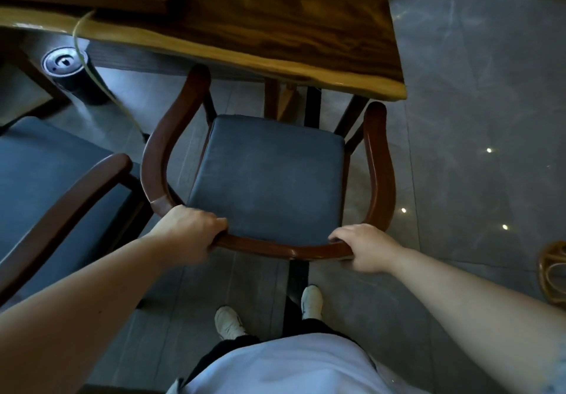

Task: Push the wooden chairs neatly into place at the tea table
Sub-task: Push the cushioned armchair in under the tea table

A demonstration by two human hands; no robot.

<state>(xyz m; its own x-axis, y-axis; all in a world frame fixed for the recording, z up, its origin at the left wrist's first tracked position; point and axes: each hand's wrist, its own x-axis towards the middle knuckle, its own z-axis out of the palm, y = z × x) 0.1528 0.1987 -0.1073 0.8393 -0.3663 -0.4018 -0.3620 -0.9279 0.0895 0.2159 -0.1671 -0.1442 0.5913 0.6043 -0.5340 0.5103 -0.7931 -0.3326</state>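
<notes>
Hands, the left hand [190, 231] and right hand [364, 248], both curl around one wooden armchair's [269, 179] curved back rail facing the tea table [275, 26], a second armchair [55, 185] beside it, apparently identical.

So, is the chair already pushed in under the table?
Mostly out. Only the chair armrest tips reach the table edge; the whole seat is uncovered.

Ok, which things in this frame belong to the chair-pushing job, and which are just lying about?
Part of the job:
wooden armchair, gripped at its curved back rail
left hand
right hand
tea table
second chair, to the left

Just lying about:
black cylindrical bin under the table
yellowish hose
rattan piece at the right edge
</notes>
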